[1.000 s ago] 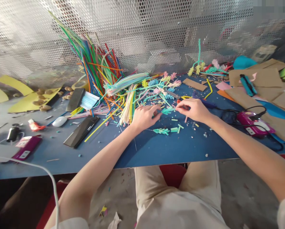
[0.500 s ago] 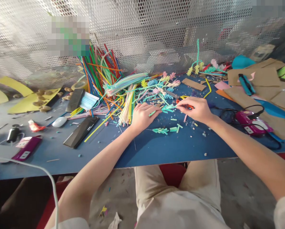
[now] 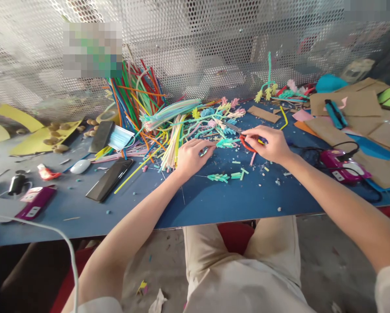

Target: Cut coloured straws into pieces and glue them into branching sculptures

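Observation:
My left hand [image 3: 195, 157] is closed in a pinch at the left end of a mint-green pipe-cleaner sprig [image 3: 225, 143], just above the table. Another small green bit shows between its fingers. Right of the sprig, my right hand [image 3: 269, 143] is closed over red-handled scissors [image 3: 247, 145], whose blades point up and left; its fingertips partly hide the joint. Below the hands lies a second green sprig [image 3: 218, 178], with short cut pipe-cleaner pieces [image 3: 237, 175] beside it. A bundle of pale pipe cleaners [image 3: 172, 152] touches the left hand's far side.
Long coloured pipe cleaners [image 3: 141, 95] lean against a perforated metal screen [image 3: 211, 48]. At left lie a phone [image 3: 109, 180], a face mask [image 3: 120, 137] and a white mouse [image 3: 80, 167]. Cardboard [image 3: 345, 104], a utility knife [image 3: 336, 114] and a pink power strip [image 3: 341, 165] sit at right.
The green sprig and my left hand have shifted slightly left. My right fingertips have moved up from the sprig's right end to the scissors, and the red handles show differently beneath them.

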A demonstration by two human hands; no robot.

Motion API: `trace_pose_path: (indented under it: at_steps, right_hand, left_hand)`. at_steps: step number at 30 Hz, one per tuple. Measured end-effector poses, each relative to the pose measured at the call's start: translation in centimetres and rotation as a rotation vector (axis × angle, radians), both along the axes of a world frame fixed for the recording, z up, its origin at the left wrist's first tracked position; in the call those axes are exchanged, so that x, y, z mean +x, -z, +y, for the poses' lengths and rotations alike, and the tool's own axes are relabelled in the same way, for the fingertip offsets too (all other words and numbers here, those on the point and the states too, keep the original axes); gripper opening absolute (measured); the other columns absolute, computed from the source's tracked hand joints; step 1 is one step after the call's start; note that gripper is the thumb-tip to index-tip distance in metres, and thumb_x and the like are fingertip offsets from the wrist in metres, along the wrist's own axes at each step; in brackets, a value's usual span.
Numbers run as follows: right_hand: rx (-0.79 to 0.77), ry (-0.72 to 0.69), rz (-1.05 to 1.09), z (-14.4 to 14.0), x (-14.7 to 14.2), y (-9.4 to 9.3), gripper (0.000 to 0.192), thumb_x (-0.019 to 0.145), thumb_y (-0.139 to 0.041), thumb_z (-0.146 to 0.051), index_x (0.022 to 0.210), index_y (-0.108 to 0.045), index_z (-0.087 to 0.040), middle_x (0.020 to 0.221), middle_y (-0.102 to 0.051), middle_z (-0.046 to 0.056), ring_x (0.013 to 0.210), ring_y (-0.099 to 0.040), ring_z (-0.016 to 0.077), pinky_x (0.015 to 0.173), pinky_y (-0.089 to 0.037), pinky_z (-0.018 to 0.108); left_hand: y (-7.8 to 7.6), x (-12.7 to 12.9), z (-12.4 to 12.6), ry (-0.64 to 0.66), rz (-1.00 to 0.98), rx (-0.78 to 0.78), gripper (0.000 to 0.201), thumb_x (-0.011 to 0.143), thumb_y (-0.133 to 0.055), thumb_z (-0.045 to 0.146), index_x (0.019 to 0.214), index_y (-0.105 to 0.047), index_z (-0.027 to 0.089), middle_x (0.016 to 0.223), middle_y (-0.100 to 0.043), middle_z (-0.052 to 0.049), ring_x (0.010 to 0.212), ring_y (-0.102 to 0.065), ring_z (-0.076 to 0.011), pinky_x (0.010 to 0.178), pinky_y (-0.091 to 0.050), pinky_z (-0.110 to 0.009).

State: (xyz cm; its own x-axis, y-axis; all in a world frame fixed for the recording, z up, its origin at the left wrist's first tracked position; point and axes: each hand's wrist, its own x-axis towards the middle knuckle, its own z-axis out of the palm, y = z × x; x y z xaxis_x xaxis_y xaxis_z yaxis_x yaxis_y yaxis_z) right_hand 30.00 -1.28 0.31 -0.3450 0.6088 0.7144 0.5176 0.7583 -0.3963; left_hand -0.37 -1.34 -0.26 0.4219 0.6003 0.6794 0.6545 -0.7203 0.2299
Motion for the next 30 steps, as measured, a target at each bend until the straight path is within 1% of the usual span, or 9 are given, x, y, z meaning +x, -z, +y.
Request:
trace_pose_path:
  at_steps: [3, 9, 15, 20, 22, 24, 26, 27, 30]
  right_hand:
    - [0.003, -0.032, -0.053, 0.1, -0.2, -0.1, 0.023, 0.100, -0.064, -0.037, 0.114, -0.077, -0.024, 0.102, -0.080, 0.006, 0.087, -0.074, 0.0211, 0.083, -0.060, 0.039]
    - [0.123, -0.028, -0.053, 0.4, -0.6, 0.6, 0.013, 0.099, -0.068, -0.034, 0.097, -0.078, -0.026, 0.087, -0.080, 0.002, 0.077, -0.072, 0.0198, 0.078, -0.059, 0.038]
    - [0.175, -0.072, -0.032, 0.5, -0.9, 0.6, 0.009, 0.098, -0.069, -0.029, 0.098, -0.078, -0.028, 0.092, -0.081, 0.001, 0.082, -0.073, 0.0195, 0.081, -0.059, 0.038]
    - [0.090, -0.041, -0.169, 0.6, 0.7, -1.1, 0.016, 0.100, -0.064, -0.035, 0.103, -0.079, -0.029, 0.097, -0.081, 0.002, 0.087, -0.073, 0.0208, 0.086, -0.058, 0.039]
    - [0.007, 0.054, -0.253, 1.0, 2.5, -1.7, 0.029, 0.098, -0.065, -0.038, 0.124, -0.074, -0.029, 0.106, -0.080, 0.004, 0.090, -0.073, 0.0227, 0.086, -0.058, 0.040]
    - [-0.110, 0.165, -0.340, 1.7, 4.8, -1.8, 0.075, 0.089, -0.072, -0.042, 0.158, -0.046, -0.028, 0.126, -0.075, 0.008, 0.093, -0.072, 0.0263, 0.081, -0.060, 0.043]
    - [-0.202, 0.208, -0.424, 2.6, 6.9, -1.3, 0.110, 0.079, -0.077, -0.044, 0.170, -0.019, -0.025, 0.135, -0.069, 0.014, 0.099, -0.071, 0.0317, 0.078, -0.061, 0.046]
    - [-0.265, 0.221, -0.468, 3.1, 7.8, -0.9, 0.116, 0.078, -0.077, -0.044, 0.171, -0.011, -0.025, 0.135, -0.069, 0.015, 0.100, -0.071, 0.0330, 0.078, -0.061, 0.047]
    - [-0.380, 0.249, -0.523, 4.1, 9.5, 0.1, 0.119, 0.076, -0.075, -0.044, 0.172, -0.006, -0.028, 0.137, -0.066, 0.014, 0.099, -0.071, 0.0325, 0.080, -0.062, 0.048]
  left_hand:
    - [0.0, 0.1, 0.0, 0.040, -0.026, -0.009, 0.021, 0.105, -0.061, 0.034, 0.105, -0.078, 0.022, 0.091, -0.080, -0.002, 0.077, -0.070, -0.0124, 0.079, -0.054, -0.026]
    - [-0.2, 0.5, -0.5, 0.082, -0.024, 0.024, 0.018, 0.104, -0.063, 0.029, 0.105, -0.078, 0.019, 0.094, -0.080, -0.004, 0.084, -0.074, -0.0129, 0.080, -0.056, -0.023]
    - [0.3, 0.4, -0.5, 0.118, -0.013, 0.049, 0.020, 0.105, -0.063, 0.031, 0.111, -0.078, 0.018, 0.097, -0.081, -0.005, 0.083, -0.075, -0.0131, 0.081, -0.057, -0.024]
    - [0.4, 0.4, -0.4, 0.099, -0.051, 0.027, 0.023, 0.105, -0.063, 0.034, 0.111, -0.080, 0.019, 0.090, -0.080, -0.004, 0.074, -0.071, -0.0125, 0.076, -0.056, -0.025]
    - [0.3, 0.4, -0.5, 0.066, -0.072, 0.021, 0.025, 0.105, -0.063, 0.036, 0.111, -0.081, 0.020, 0.084, -0.079, -0.003, 0.068, -0.067, -0.0117, 0.072, -0.055, -0.025]
    - [0.2, 0.3, -0.5, 0.037, -0.086, 0.029, 0.025, 0.104, -0.064, 0.037, 0.111, -0.082, 0.021, 0.080, -0.078, -0.002, 0.065, -0.065, -0.0115, 0.069, -0.054, -0.026]
    - [0.0, 0.3, -0.5, 0.022, -0.099, 0.046, 0.025, 0.104, -0.065, 0.037, 0.111, -0.083, 0.021, 0.078, -0.077, -0.003, 0.064, -0.065, -0.0116, 0.068, -0.054, -0.026]
    - [0.0, 0.3, -0.5, 0.021, -0.103, 0.056, 0.025, 0.104, -0.066, 0.037, 0.111, -0.083, 0.021, 0.078, -0.077, -0.003, 0.064, -0.065, -0.0118, 0.068, -0.054, -0.026]
    - [-0.1, 0.3, -0.5, 0.044, -0.103, 0.082, 0.023, 0.103, -0.066, 0.035, 0.112, -0.082, 0.021, 0.082, -0.079, -0.003, 0.069, -0.068, -0.0127, 0.070, -0.056, -0.026]
